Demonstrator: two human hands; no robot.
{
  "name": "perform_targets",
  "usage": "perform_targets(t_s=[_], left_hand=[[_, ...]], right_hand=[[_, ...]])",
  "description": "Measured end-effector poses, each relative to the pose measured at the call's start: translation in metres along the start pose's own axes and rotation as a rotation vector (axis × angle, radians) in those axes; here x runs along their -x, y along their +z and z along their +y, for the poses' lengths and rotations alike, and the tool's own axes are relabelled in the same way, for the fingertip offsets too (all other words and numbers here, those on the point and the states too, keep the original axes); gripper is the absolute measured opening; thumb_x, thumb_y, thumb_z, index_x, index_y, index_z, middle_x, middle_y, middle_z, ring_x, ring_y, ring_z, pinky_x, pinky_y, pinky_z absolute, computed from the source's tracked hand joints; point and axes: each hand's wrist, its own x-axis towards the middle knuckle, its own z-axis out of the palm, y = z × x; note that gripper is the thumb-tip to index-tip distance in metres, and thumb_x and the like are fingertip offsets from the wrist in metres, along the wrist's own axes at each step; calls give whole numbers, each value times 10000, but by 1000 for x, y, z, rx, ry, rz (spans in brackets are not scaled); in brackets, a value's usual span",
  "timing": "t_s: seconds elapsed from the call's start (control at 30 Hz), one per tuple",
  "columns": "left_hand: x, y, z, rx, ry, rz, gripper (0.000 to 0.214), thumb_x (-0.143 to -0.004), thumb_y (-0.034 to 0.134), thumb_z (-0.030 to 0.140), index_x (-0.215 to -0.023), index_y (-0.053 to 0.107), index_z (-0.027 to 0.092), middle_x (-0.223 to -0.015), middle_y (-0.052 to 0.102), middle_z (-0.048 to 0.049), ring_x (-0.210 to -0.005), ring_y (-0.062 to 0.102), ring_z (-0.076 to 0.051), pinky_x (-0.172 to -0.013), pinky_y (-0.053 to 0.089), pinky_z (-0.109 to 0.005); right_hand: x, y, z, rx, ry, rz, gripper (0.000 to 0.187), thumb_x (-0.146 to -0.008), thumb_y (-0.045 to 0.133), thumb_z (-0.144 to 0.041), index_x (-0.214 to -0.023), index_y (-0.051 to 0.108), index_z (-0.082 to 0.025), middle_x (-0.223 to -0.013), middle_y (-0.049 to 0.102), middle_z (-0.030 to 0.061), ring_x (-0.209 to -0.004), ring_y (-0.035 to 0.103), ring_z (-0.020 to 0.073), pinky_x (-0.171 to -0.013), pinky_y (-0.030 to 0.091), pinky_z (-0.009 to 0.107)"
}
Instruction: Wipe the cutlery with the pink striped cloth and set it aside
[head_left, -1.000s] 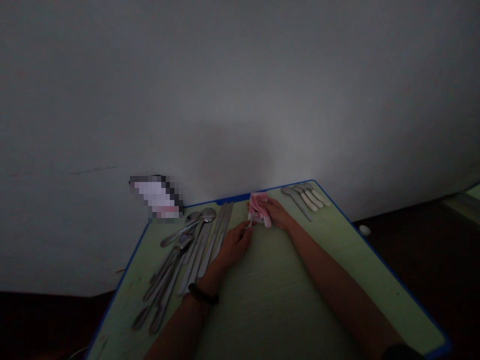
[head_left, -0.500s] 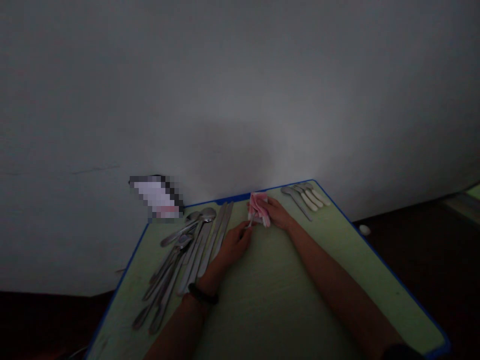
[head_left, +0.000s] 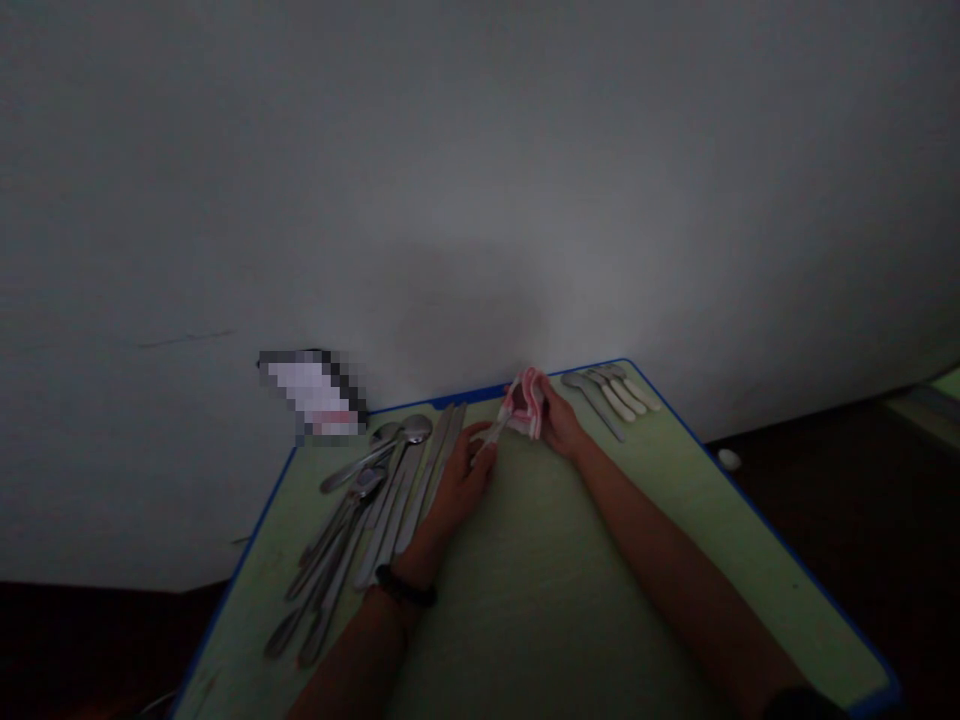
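My left hand [head_left: 463, 480] is closed on the slim, pale handle of a piece of cutlery [head_left: 494, 431]. Its far end goes into a pink and white cloth [head_left: 533, 384], so its kind is hidden. My right hand [head_left: 562, 424] grips that cloth from the right, its fingers partly behind the folds. Close to my left hand lie several long table knives [head_left: 411, 492]. Left of these, metal spoons [head_left: 415, 430] and other cutlery overlap in a loose pile. Beyond my right hand are a grey metal spoon [head_left: 596, 407] and several white-handled pieces [head_left: 624, 396].
The green table [head_left: 570, 600] has a blue edge and meets a grey wall [head_left: 480, 200] at the back. At its back left corner rests a blurred-out, dark-edged flat object [head_left: 315, 395]. Right of the table, low down, is a small white object [head_left: 729, 459].
The cloth has opened up and shifted slightly up and right with my right hand. My left hand has turned and moved a little left and up, showing more of the cutlery handle.
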Motion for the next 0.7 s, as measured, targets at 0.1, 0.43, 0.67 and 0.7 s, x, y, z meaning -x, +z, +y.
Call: perform_targets(t_s=[0.1, 0.43, 0.67, 0.7], left_hand=[[0, -1, 0, 27, 20, 22, 343, -898, 423, 365, -1198, 458, 202, -690, 495, 32, -528, 453, -87, -483, 380, -192], [-1, -3, 4, -106, 86, 67, 339, -847, 530, 315, -1167, 500, 208, -1003, 622, -47, -799, 596, -138, -627, 483, -225], [0, -2, 6, -13, 88, 131, 354, -879, 471, 388, -1163, 511, 181, -1021, 636, -82, -702, 584, -131, -478, 443, -195], [0, -2, 5, -1, 89, 163, 353, -879, 473, 392, -1158, 506, 179, -1018, 634, -84, -714, 586, -133, -475, 442, -192]], right_hand=[[2, 3, -6, -88, 11, 29, 453, -926, 273, -462, -1042, 608, -180, -918, 688, 58, -807, 642, 183, -762, 526, 374], [1, 3, -6, -73, 32, -16, 339, -921, 345, -364, -1020, 611, -179, -866, 697, 43, -825, 647, 175, -836, 515, 366], [0, 3, -11, -116, 63, 28, 436, -907, 332, -481, -1024, 596, -154, -865, 694, 72, -800, 651, 185, -824, 517, 379], [0, 3, -12, -122, 61, 52, 441, -907, 326, -484, -1036, 592, -157, -869, 695, 73, -807, 652, 190, -821, 517, 392]])
